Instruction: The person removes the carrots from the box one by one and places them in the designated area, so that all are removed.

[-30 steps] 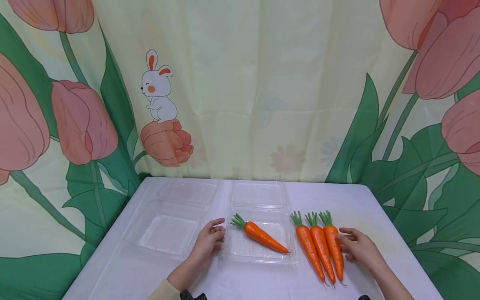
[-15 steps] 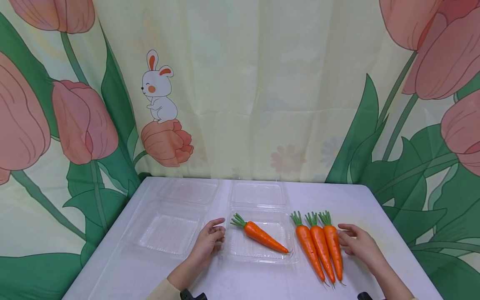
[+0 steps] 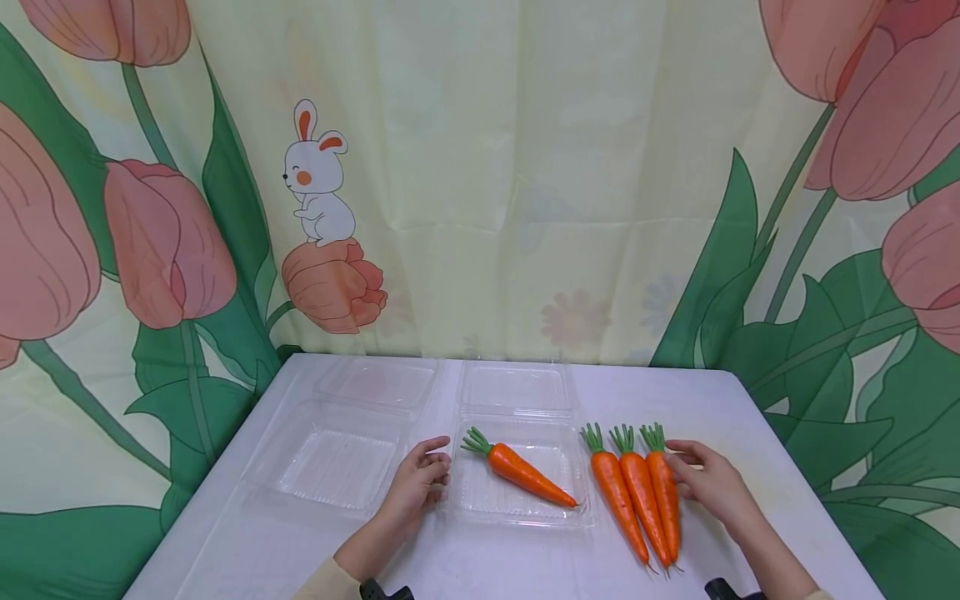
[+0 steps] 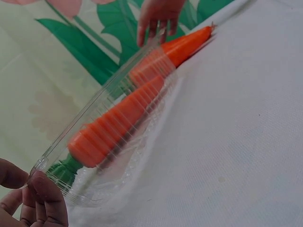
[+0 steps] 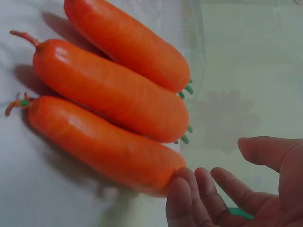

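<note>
My left hand (image 3: 411, 485) is at the left side of a clear plastic hinged box (image 3: 517, 518). In the left wrist view, thumb and fingers (image 4: 49, 189) pinch the box's rim at a corner. One orange carrot (image 3: 528, 477) with green stem stubs lies slantwise inside that box. To its right, a left carrot (image 3: 618, 500), a middle carrot (image 3: 647, 504) and a right carrot (image 3: 664, 500) lie side by side, tops away from me. My right hand (image 3: 716, 487) is beside the right carrot; its fingertips (image 5: 179, 196) meet the carrot's top end, the thumb held apart.
A second clear plastic box (image 3: 330, 467), lid folded back, lies on the left of the white-covered table (image 3: 540, 575). The lid (image 3: 516, 388) of the box with the carrot also lies open toward the back. A curtain (image 3: 480, 167) printed with tulips and a rabbit hangs behind the table.
My right hand has moved slightly left against the right carrot, and that carrot's lower end has shifted left toward the middle one. My left hand has stayed in place.
</note>
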{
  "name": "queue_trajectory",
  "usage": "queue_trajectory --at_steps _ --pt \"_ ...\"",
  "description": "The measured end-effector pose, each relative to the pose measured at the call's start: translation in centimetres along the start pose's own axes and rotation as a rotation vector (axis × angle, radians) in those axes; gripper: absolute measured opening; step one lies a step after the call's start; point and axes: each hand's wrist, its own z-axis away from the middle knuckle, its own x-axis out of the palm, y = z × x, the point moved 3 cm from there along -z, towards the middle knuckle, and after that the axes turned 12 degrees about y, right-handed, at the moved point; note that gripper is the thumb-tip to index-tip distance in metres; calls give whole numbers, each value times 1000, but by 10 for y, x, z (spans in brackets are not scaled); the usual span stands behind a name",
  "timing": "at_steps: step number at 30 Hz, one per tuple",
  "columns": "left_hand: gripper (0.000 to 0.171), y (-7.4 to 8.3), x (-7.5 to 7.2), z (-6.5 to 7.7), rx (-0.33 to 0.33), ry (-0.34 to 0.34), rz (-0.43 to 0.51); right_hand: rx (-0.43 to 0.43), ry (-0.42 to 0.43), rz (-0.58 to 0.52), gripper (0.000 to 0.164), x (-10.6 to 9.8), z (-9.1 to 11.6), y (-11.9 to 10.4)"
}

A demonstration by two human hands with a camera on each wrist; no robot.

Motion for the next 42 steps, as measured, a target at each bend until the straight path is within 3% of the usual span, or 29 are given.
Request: queue_trajectory --at_steps 13,30,42 --pt "49 0 -1 0 -1 8 -7 -60 4 -45 57 20 7 -35" --pt "48 1 -1 1 -7 12 -4 -110 -35 -86 46 65 14 -80" --pt "47 1 0 2 -5 8 -5 -187 27 -74 40 88 25 -100"
